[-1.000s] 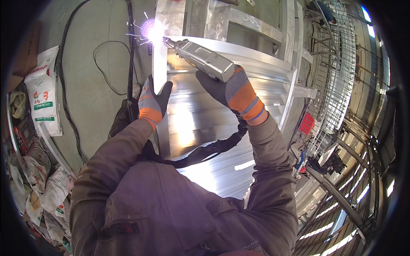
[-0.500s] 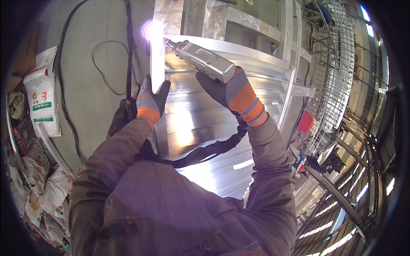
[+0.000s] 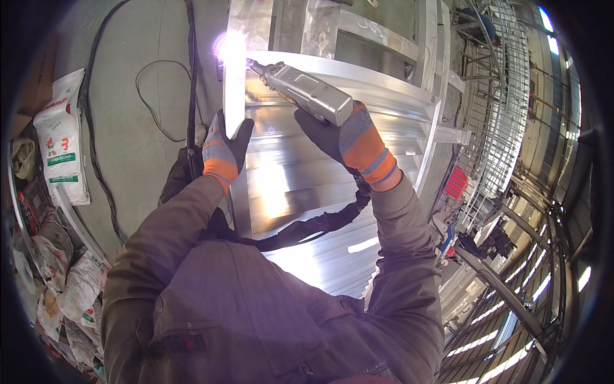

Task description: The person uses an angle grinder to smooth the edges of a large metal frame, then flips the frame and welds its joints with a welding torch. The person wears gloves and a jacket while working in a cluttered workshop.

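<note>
My right hand, in a black, grey and orange glove, is closed round a silver handheld welding gun. The gun points to the upper left. At its tip a violet-white glare burns on the far part of a bright metal bar and hides the exact spot. My left hand, gloved alike, grips that bar from above, thumb on its right side and fingers on its left. Right of the bar lies a ribbed, shiny metal panel. Below my right hand, a black sheathed cable curves across the panel toward my body.
Metal frame beams extend beyond the panel. Dark cables run over the grey floor at left, near printed white sacks. Wire mesh racks and a red object stand at right.
Almost nothing differs. The glare stays at the gun's tip, and both hands keep their grips, with the left hand and bar a few pixels farther left in view.
</note>
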Tool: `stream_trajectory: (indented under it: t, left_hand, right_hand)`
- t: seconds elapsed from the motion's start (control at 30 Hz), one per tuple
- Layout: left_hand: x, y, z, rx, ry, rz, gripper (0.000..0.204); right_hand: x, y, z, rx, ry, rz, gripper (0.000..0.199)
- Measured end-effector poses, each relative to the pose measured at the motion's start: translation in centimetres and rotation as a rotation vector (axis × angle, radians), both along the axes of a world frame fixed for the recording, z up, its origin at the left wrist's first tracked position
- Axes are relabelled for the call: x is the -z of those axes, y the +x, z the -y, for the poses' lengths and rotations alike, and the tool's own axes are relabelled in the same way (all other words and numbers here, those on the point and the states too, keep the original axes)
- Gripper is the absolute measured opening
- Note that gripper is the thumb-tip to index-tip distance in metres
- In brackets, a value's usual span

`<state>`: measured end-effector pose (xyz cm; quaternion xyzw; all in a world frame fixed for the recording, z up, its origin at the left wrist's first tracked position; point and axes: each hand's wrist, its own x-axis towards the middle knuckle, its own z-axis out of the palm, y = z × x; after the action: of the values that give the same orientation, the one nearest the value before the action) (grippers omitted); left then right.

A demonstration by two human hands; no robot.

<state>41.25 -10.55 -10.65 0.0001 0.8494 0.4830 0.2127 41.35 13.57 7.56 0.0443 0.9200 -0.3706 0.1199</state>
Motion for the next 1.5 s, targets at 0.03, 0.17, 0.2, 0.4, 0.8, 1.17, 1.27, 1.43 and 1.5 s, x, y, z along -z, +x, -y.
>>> stream_trajectory:
  t: [0.03,0.17,0.2,0.4,0.8,1.17,1.27,1.43,1.5]
  left_hand:
    - [0.0,0.0,0.0,-0.005,0.002,-0.003,0.059]
    - [-0.3,-0.1,-0.1,-0.007,0.037,0.021,0.056]
    - [-0.5,-0.1,-0.1,-0.004,0.044,0.039,0.054]
    - [-0.5,0.0,0.1,-0.018,0.071,0.027,0.062]
    - [-0.5,0.1,0.1,-0.007,0.064,0.054,0.063]
    - [-0.6,0.2,-0.1,-0.042,0.086,0.017,0.053]
    - [0.1,0.4,-0.1,-0.048,0.067,0.050,0.057]
    - [1.5,0.9,-0.1,-0.069,0.130,0.002,0.057]
    - [1.7,0.9,-0.2,-0.060,0.139,-0.074,0.056]
  right_hand:
    - [0.0,0.1,0.0,0.007,-0.005,0.008,0.033]
    - [0.1,0.3,-0.2,0.003,0.004,0.016,0.033]
    - [0.2,0.3,-0.2,0.010,-0.016,0.019,0.033]
    - [0.2,0.7,-0.4,-0.020,0.016,-0.039,0.033]
    - [0.2,1.6,-0.6,0.012,-0.014,-0.023,0.032]
    - [0.4,2.4,-0.9,-0.004,0.040,-0.034,0.028]
    - [-0.7,2.9,-0.7,0.070,-0.027,0.043,0.028]
    - [-4.0,5.1,-0.7,0.351,-0.361,0.221,0.038]
    - [-5.7,6.3,-1.8,0.560,-0.604,0.460,0.040]
